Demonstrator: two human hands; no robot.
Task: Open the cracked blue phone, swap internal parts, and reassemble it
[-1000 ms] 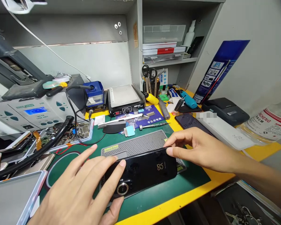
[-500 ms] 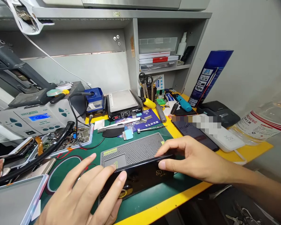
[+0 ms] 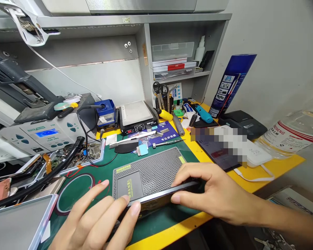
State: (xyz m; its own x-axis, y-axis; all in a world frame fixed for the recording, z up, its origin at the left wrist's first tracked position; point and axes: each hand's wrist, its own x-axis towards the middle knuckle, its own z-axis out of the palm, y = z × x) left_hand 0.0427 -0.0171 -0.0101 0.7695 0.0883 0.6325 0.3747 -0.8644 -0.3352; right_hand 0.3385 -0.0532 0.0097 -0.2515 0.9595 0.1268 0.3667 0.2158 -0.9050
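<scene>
A black smartphone is held on its long side, seen almost edge-on, above the near part of a grey honeycomb-textured pad. My right hand pinches its right end between thumb and fingers. At the left end, my left hand has its fingertips on the upper edge, and its index finger or thumb lies along the near side. The rest of the left grip is hidden behind the hand. Most of the phone's dark face is foreshortened.
A green mat covers the yellow bench. Behind the pad lie a screwdriver and a heating plate. A hot-air station stands left, beside a tape roll. On the right are another phone and a large clear bottle.
The smartphone has tilted so its top edge faces me more and its dark face shows less. Both hands sit slightly lower in view, still on the phone.
</scene>
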